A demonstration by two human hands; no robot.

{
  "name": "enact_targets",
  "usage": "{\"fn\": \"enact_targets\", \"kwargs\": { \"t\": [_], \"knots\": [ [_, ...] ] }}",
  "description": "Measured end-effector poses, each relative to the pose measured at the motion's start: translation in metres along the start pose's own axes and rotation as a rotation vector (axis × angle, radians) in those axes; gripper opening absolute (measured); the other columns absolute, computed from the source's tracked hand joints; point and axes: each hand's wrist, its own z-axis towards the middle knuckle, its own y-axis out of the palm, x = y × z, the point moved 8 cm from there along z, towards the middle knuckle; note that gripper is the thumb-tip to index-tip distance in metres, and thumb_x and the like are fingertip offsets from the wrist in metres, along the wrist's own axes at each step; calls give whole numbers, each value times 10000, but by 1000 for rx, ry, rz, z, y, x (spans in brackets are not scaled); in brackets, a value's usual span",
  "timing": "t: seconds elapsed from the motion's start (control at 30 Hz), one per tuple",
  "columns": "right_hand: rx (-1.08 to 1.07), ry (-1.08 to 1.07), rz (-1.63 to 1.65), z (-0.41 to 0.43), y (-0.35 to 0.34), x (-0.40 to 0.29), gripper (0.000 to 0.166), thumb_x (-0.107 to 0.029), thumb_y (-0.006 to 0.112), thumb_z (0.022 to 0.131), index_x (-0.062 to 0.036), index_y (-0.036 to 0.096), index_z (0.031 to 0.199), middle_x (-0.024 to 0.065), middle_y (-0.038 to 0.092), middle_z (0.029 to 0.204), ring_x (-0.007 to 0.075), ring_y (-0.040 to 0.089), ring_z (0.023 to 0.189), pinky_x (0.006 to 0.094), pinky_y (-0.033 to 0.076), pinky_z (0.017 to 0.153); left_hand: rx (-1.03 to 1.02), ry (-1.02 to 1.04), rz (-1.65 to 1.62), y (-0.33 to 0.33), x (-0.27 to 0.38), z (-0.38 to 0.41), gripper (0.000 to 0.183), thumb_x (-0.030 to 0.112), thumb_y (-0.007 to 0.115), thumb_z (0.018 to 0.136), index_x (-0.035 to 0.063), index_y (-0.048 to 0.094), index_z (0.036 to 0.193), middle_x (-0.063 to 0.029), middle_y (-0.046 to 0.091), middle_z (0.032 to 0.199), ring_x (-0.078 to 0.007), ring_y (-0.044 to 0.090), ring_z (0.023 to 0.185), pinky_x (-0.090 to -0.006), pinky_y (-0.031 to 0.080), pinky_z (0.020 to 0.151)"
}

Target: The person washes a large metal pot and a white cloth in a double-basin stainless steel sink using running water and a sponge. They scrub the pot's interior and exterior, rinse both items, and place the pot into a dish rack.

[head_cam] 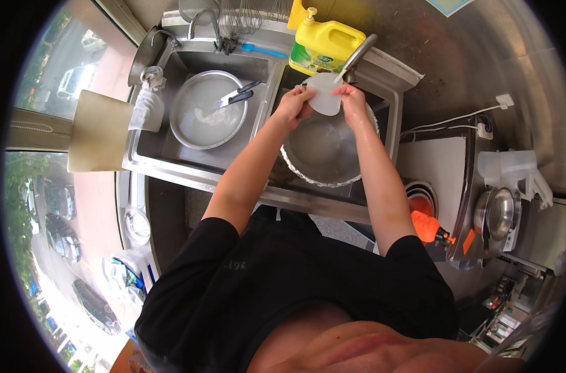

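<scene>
A translucent white plastic dough scraper (pixel 325 98) is held between my two hands over the right sink basin. My left hand (pixel 296 106) grips its left edge, and my right hand (pixel 352 102) pinches its right edge. Water runs from the curved metal faucet (pixel 361 53) onto the scraper's top part. Below my hands, a large round metal bowl (pixel 327 154) sits in the right basin. In the left basin, another metal bowl (pixel 203 126) contains cloudy water and two black-handled knives (pixel 241 97), whose blades are partly hidden.
A yellow detergent jug (pixel 329 42) stands behind the right basin. A blue plastic utensil (pixel 264 50) lies on the sink's back ledge, near a second faucet (pixel 206 18). A white cloth (pixel 147 107) hangs over the left rim, beside a cutting board (pixel 98 133). An orange spray bottle (pixel 425 227) is at right.
</scene>
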Motion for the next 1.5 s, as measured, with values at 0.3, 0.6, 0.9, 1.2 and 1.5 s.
{"fn": "enact_targets", "kwargs": {
  "t": [0.3,0.6,0.9,1.2,1.5],
  "knots": [
    [58,174,356,-21,28,1,317,-203,652,1014,-61,598,1292,104,696,1146,232,688,1017,391,577,838,108,293,250,0,11,-16,186,143,729,956,93,593,841,22,530,659,-83,447,449,-280,324,394],
    [33,-264,-467,-86,39,-78,297,-11,639,931,-34,633,1228,137,754,1062,254,740,965,373,572,828,236,254,403,-48,-13,-26,354,327,664,1019,73,568,793,-13,560,593,-117,475,428,-308,354,410],
    [-263,-240,-1480,-124,54,-121,69,-146,651,844,-128,712,872,196,713,845,429,694,831,545,538,743,333,268,582,-67,-3,-56,440,394,619,1027,38,621,769,-36,598,567,-150,563,459,-332,433,472],
    [737,-1432,-1289,-114,181,-491,160,-85,619,916,-108,677,1062,100,704,920,352,694,844,476,539,675,246,271,470,-54,15,-81,516,411,504,1095,51,557,730,-24,500,535,-159,470,378,-343,352,380],
    [610,-1519,-1267,-26,241,-557,211,-213,632,979,-16,675,1041,134,709,896,317,701,847,449,551,741,90,202,283,-41,-14,-57,526,436,433,1116,76,507,739,-36,473,534,-163,435,363,-329,326,357]
  ]
}}
